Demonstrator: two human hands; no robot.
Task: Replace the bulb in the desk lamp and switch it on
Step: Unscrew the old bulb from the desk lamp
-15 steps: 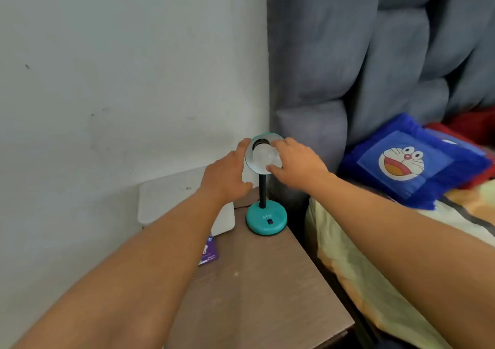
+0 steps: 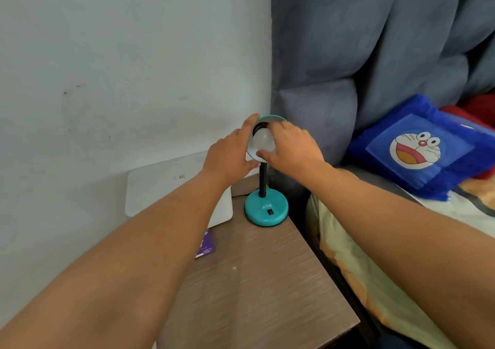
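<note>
Steadying the teal shade (image 2: 270, 118) with the left hand (image 2: 231, 157), whose thumb and fingers cup its rim, the person grips the white bulb (image 2: 263, 140) with the right hand (image 2: 292, 150), fingertips closed around the glass. The bulb sits in the shade's dark socket, between the two hands and tilted toward the camera. Whether it is going in or coming out cannot be told; either way the turn should run straight along the socket's axis, with a light pinch on the glass and the left hand resisting the twist so the lamp base (image 2: 266, 211) does not skate.

Below the hands the base stands close to the right edge of the surface (image 2: 257, 289), with the bed (image 2: 401, 241) just beyond. A white box (image 2: 171, 188) leans against the wall under the left wrist, so elbow room is mostly toward the body. The switch (image 2: 270, 211) faces forward on the base, under the right hand.
</note>
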